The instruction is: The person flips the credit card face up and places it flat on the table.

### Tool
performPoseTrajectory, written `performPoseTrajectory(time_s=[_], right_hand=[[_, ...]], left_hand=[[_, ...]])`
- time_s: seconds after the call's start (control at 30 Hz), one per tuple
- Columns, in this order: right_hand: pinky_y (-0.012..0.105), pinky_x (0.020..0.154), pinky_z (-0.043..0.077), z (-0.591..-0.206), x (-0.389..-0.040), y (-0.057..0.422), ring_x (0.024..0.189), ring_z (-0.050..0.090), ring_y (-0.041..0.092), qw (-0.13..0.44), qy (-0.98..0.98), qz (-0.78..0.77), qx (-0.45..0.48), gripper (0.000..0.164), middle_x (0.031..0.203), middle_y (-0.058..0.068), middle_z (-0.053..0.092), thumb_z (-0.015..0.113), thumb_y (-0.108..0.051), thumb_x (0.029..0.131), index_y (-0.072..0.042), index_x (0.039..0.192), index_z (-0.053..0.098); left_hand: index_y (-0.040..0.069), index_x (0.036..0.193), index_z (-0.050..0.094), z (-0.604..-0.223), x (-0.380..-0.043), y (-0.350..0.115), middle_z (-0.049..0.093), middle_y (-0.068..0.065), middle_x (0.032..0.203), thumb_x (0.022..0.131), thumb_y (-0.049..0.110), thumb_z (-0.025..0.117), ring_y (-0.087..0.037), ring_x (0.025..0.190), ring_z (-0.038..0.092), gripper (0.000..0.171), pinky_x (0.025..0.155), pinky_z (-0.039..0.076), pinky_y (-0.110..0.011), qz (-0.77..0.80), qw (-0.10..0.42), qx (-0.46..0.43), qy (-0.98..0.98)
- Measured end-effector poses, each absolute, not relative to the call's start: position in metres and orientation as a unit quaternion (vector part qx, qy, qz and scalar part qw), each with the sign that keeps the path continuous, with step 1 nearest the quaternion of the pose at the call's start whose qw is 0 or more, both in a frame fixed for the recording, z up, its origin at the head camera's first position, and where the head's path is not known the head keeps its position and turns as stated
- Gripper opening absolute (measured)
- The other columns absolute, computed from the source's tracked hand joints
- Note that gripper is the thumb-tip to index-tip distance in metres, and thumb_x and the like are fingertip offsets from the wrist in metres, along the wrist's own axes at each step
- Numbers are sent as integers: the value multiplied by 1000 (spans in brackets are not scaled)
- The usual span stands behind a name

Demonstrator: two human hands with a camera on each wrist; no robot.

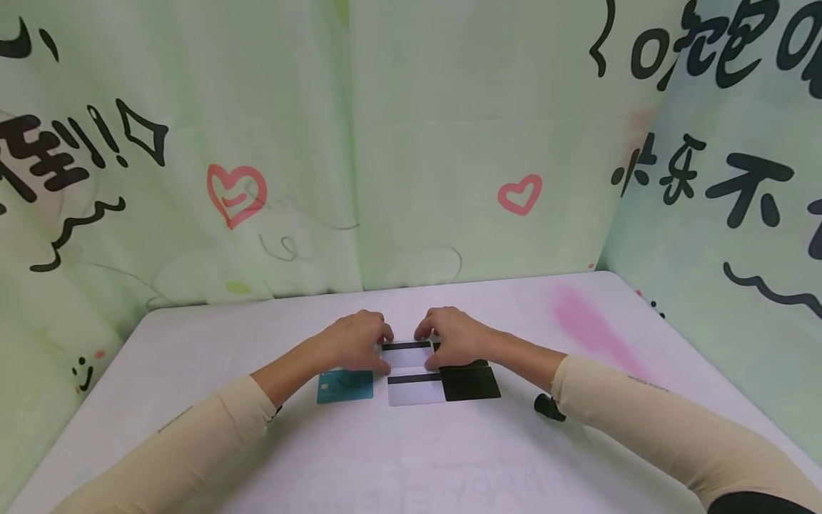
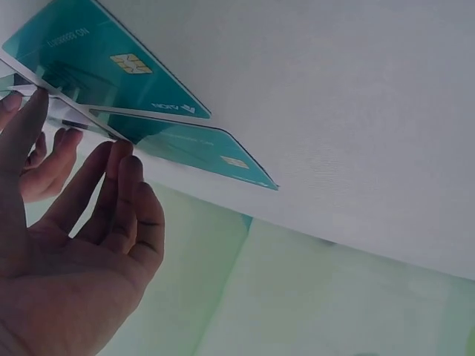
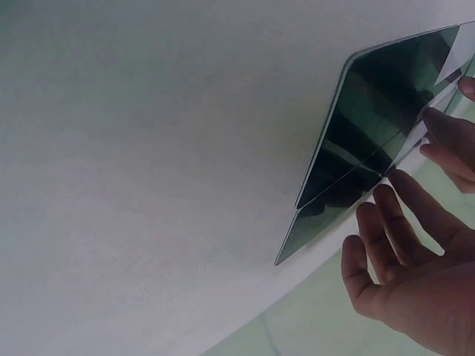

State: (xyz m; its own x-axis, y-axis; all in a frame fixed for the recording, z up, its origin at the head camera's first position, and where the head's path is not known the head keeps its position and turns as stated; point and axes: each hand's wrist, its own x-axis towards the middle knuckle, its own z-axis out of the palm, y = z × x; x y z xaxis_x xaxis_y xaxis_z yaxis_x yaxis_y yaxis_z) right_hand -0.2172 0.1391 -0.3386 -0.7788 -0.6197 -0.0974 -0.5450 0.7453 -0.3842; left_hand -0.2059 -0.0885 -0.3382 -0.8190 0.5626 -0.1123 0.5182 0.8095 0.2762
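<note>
Six flat cards form two rows in the head view, so several lie edge to edge. Both hands frame the far white card [image 1: 407, 356], which has a black stripe. My left hand [image 1: 355, 340] has its thumb and forefinger at that card's left end, above the far teal card [image 2: 197, 144]. At the right end, the thumb and forefinger of my right hand [image 1: 464, 337] touch down, partly covering the far dark card [image 3: 326, 211]. Closer to me lie a teal chip card [image 1: 344, 387], a white striped card [image 1: 416, 394] and a glossy dark card [image 1: 470, 385].
The cards lie on a pale tabletop [image 1: 321, 457] with a pink patch [image 1: 591, 328] at right. A small black object [image 1: 549, 407] shows below the right forearm. Green printed curtains [image 1: 411, 143] hang behind the table and along its sides.
</note>
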Motion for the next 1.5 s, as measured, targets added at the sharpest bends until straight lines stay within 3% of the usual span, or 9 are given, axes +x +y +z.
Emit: performPoseTrajectory(time_s=[0.73, 1.5], right_hand=[[31, 84, 50, -337, -226, 136, 95, 56, 17, 128, 930, -155, -307, 41, 105, 4, 66, 88, -18, 74, -8, 110, 72], [34, 86, 48, -337, -231, 140, 100, 56, 19, 102, 933, -157, -309, 44, 105, 1, 68, 87, -23, 76, -12, 116, 72]], left_hand=[[6, 118, 77, -338, -213, -85, 69, -6, 102, 84, 29, 88, -18, 91, 58, 42, 88, 55, -35, 132, 115, 299, 938], [8, 122, 74, -334, -214, -87, 74, -3, 111, 83, 33, 88, -18, 99, 63, 48, 92, 56, -38, 124, 95, 288, 945]])
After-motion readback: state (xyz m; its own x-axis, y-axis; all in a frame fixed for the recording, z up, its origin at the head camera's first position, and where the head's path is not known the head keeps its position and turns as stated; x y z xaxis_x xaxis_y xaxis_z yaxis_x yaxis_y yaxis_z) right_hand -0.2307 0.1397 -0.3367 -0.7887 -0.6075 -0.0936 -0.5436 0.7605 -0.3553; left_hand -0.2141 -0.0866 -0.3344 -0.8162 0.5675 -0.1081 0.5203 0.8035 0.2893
